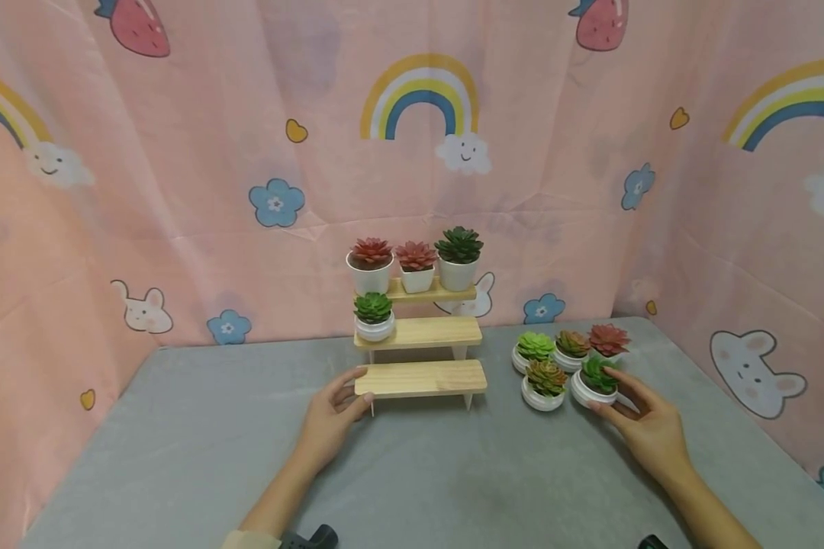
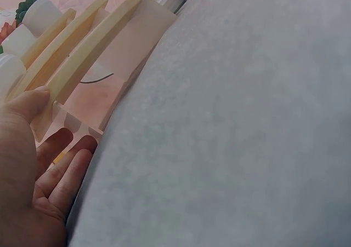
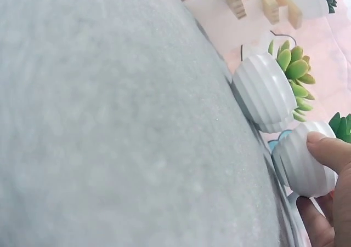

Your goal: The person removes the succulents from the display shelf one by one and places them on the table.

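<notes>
A three-step wooden stand (image 1: 422, 379) is on the table in the head view. At the left end of its lowest step, my left hand (image 1: 328, 419) grips the board, the thumb on it in the left wrist view and other fingers spread below. To the right, my right hand (image 1: 648, 438) holds a green succulent in a round white pot (image 1: 593, 390) between thumb and fingers. In the right wrist view that ribbed pot (image 3: 307, 162) appears tilted; whether it touches the table is unclear. Beside it is a yellow-orange succulent (image 1: 544, 385) in a similar pot.
Three succulents stand on the top step: a red one (image 1: 371, 267), a pink-red one (image 1: 416, 267) and a dark green one (image 1: 458, 259). A green succulent (image 1: 374, 316) occupies the middle step's left end. Bright green (image 1: 535, 349), orange-green (image 1: 572, 347) and red (image 1: 608, 341) succulents cluster at right.
</notes>
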The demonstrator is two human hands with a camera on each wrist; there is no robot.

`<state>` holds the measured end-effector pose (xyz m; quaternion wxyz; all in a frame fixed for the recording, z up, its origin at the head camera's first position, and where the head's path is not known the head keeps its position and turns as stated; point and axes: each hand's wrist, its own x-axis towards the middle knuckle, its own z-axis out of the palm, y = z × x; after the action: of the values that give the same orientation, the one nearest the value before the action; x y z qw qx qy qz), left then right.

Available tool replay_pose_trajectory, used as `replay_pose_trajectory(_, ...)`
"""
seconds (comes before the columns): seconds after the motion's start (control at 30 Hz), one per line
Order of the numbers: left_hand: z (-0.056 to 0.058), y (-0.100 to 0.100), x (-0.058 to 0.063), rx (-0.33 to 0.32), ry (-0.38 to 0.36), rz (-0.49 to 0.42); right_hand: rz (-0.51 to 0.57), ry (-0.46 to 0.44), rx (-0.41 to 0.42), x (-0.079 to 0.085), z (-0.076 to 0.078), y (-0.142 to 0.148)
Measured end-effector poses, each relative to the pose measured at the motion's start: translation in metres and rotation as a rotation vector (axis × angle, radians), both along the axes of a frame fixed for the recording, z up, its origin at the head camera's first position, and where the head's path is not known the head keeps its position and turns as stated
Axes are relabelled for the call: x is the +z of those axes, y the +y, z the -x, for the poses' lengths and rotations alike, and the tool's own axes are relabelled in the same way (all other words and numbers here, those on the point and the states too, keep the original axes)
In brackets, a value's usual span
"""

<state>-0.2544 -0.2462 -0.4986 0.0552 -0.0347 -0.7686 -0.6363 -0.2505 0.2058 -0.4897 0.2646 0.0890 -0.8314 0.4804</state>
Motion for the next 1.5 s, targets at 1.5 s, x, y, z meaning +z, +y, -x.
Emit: replay_pose_trajectory(1.5,-0.0009,0.0005,0.0014,0.000,0.007,0.004,-0.079,-0.030,0.065,-0.0030,-0.0009,0.0009)
